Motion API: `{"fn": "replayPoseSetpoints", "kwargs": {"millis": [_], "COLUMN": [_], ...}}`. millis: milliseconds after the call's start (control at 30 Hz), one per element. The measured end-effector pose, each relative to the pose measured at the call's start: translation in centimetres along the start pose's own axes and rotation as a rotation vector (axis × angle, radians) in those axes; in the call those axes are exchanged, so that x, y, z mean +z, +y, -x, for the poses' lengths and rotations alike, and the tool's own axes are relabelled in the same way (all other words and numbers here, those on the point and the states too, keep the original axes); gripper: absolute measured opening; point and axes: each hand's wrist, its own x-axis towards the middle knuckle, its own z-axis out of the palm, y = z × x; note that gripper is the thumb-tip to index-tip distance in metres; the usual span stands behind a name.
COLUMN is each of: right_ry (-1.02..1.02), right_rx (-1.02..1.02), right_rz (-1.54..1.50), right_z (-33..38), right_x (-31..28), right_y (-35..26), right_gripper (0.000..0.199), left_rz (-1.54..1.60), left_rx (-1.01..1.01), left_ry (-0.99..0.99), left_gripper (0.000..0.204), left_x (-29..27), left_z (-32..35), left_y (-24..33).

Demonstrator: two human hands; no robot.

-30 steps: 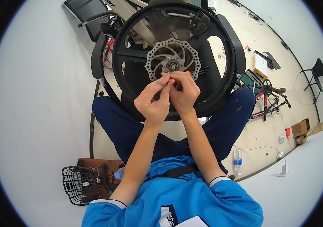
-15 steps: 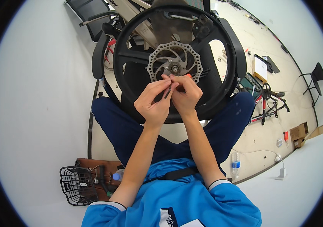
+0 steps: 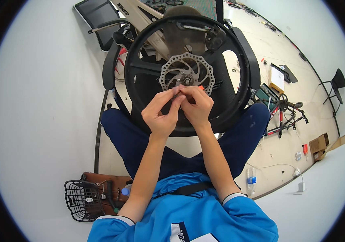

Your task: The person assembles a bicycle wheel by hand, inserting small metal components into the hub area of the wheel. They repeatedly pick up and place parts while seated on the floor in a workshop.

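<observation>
A black spoked wheel (image 3: 129, 78) lies flat before me on the seat of a black armchair (image 3: 109, 68). A silver brake disc (image 3: 165, 76) full of holes is at its middle, around the axle (image 3: 187, 80). My left hand (image 3: 159, 115) and my right hand (image 3: 198, 108) meet over the disc's near edge, just below the axle. Thumbs and fingertips of both are pinched together; whatever small thing they hold is hidden. A bit of orange (image 3: 201, 88) shows behind my right fingers.
A pale bike frame (image 3: 152, 40) stands beyond the wheel. On the floor to the right are a red and black bike frame (image 3: 281, 115), a cardboard box (image 3: 318, 147) and a water bottle (image 3: 252, 179). A black wire basket (image 3: 84, 201) sits at lower left, by the wall.
The view has shifted slightly, so the wheel sits a little lower. A thin dark piece that showed by my left thumb is now hidden. Both hands stay pinched together near the axle.
</observation>
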Motion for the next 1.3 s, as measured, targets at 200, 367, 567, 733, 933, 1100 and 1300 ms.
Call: {"fn": "replayPoseSetpoints", "kwargs": {"millis": [200,367,567,733,933,1100,1300], "right_ry": [-0.012,-0.092,-0.051,-0.046,-0.035,-0.223,-0.509], "right_rx": [0.014,-0.043,-0.066,-0.036,-0.163,-0.302,-0.401], "right_rz": [0.032,0.067,0.083,0.083,0.076,0.254,0.448], "right_z": [-0.6,0.0,0.1,0.0,-0.9,-1.4,-4.5], "right_x": [0.1,-0.6,-0.4,-0.6,-1.3,-6.0,-8.8], "right_y": [-0.1,-0.6,0.1,0.1,-1.1,-2.3,-0.9], "right_gripper": [0.021,0.032,0.025,0.025,0.022,0.026,0.021], "left_rz": [-0.028,0.015,0.077,-0.056,0.053,0.064,-0.219], "left_rx": [-0.043,0.035,-0.093,-0.067,-0.101,-0.131,0.005], "left_ry": [0.019,-0.067,0.046,0.071,0.079,0.015,-0.260], "left_gripper": [0.015,0.015,0.019,0.019,0.016,0.017,0.027], "left_x": [0.3,-0.4,0.4,1.2,0.8,-2.6,-2.2], "left_z": [-0.6,-0.6,-0.3,0.1,0.2,0.9,-0.9], "left_y": [0.6,-0.5,0.0,0.5,1.4,2.6,0.1]}}
